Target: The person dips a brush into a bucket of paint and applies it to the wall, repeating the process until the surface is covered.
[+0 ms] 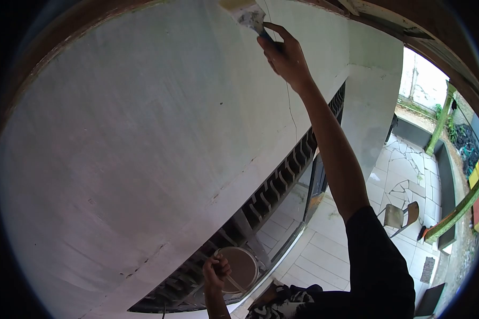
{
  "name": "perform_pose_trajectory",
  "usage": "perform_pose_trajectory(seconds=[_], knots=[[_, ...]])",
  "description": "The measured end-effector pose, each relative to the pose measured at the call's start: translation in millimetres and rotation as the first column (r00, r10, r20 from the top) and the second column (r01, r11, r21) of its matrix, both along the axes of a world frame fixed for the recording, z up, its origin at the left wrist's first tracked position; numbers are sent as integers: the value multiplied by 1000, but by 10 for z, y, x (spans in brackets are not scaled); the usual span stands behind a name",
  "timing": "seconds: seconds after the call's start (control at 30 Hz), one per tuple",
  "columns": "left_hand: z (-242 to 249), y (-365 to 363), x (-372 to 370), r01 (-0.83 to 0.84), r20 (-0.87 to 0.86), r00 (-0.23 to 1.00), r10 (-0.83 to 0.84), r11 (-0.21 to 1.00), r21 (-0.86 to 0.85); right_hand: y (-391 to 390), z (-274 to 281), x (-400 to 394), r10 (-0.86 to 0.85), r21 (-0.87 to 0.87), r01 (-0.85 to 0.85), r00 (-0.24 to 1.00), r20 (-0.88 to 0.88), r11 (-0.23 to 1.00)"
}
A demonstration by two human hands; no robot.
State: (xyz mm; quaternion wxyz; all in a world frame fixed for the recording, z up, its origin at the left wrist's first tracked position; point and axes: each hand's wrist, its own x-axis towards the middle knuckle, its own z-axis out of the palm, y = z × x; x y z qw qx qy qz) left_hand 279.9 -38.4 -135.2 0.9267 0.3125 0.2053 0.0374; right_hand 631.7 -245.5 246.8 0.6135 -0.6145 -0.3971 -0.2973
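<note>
My right hand (288, 56), raised high with the arm stretched out, is closed around the handle of a wide paintbrush (250, 17). Its pale bristles are against or very close to the upper part of the white wall (143, 122); contact is hard to make out. Low in the view, my left hand (216, 271) makes a fist at the rim of a round paint bucket (244, 266). A thin pale bar, which looks like the bucket's handle, runs from that fist across the opening. Greyish-brown shows inside the bucket.
Dark patterned grilles (261, 199) run diagonally below the wall, above window glass. A ceiling edge (85, 24) borders the wall at the top. Down at the right, a chair (402, 217) stands on the tiled floor (319, 255), near a green post (455, 215).
</note>
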Motion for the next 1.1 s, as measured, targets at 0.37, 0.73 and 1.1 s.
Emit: perform_pose_trajectory(seconds=[0.37, 0.73, 1.1], knots=[[36, 122, 22, -55, 5, 998, 55, 997, 60, 370, 216, 217, -132, -48, 151, 953, 272, 987], [-157, 175, 62, -50, 0, 999, 50, 998, -29, 236, -1266, 398, -118, -127, 137, 983, 142, 982], [1, 115, 138, -40, -24, 999, 40, 999, 12, 95, -649, -12, -175, -17, 187, 943, 285, 982]])
